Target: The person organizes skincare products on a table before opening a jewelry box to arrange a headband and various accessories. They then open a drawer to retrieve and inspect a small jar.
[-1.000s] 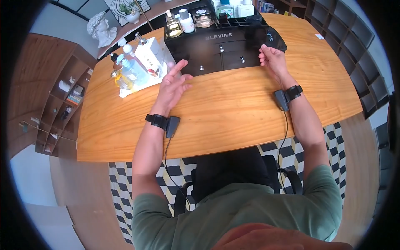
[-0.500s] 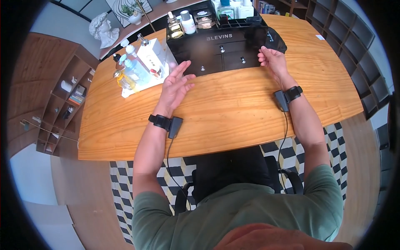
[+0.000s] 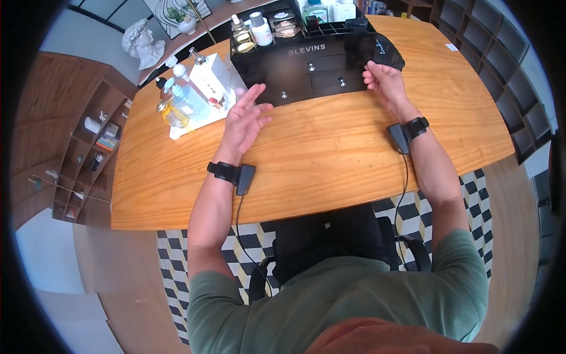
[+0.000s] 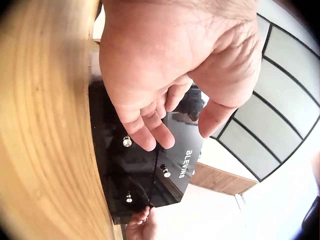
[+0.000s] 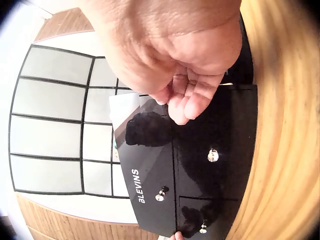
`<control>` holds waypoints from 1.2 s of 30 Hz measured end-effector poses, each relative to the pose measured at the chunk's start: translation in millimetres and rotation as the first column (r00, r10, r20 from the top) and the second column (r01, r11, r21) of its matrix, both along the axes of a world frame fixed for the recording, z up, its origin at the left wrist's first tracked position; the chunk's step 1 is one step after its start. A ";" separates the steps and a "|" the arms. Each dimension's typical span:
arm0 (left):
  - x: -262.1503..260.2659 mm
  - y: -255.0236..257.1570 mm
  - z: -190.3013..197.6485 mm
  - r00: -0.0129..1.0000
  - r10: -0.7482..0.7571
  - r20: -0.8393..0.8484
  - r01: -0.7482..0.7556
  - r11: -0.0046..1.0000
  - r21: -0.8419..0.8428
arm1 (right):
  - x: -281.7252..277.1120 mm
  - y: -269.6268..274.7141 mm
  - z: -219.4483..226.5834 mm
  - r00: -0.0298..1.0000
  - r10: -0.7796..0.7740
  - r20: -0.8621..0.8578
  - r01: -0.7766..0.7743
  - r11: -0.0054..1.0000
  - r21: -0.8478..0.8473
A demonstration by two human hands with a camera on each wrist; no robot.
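Note:
A black organizer (image 3: 265, 76) lettered BLEVINS stands at the far side of the table, its drawers closed and each fitted with a clear knob (image 3: 311, 66). My left hand (image 3: 243, 121) is by its left front corner, palm turned inward, fingers loosely extended and thumb apart. Nothing is in that palm in the left wrist view. By the right front end of the organizer is my right hand (image 3: 386, 85), fingers loosely bent and thumb close to them. In the right wrist view its fingertips (image 5: 192, 107) overlap the organizer front, and no held object shows.
Left of the organizer, a white tray (image 3: 203, 125) carries a white pump bottle (image 3: 207, 76), a blue pump bottle (image 3: 187, 100) and a yellow bottle (image 3: 175, 116). Small bottles (image 3: 260, 29) and cosmetics fill the organizer top. Bare wooden table (image 3: 318, 153) lies between my forearms.

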State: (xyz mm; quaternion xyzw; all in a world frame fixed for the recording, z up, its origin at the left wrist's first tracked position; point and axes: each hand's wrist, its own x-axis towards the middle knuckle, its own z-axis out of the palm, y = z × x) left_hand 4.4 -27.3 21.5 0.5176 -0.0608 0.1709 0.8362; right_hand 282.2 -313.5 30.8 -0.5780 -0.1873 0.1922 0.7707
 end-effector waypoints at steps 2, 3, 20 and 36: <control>0.5 0.3 0.3 1.000 0.001 -0.002 -0.001 1.000 0.003 | 0.4 0.0 -0.8 1.000 0.001 0.006 -0.001 1.000 0.005; 0.4 0.7 -0.6 1.000 0.002 -0.003 -0.002 1.000 0.007 | 0.9 -0.2 -1.8 1.000 0.001 0.002 -0.001 1.000 0.002; 5.1 15.8 -11.3 0.999 -0.032 -0.020 0.031 0.999 -0.013 | -2.0 -1.4 1.6 0.996 -0.069 0.060 0.075 0.992 -0.102; 24.5 -5.0 -15.5 0.953 -0.144 -0.267 0.170 0.983 0.075 | -137.1 -30.3 132.8 0.163 -0.144 0.976 -0.373 0.907 0.196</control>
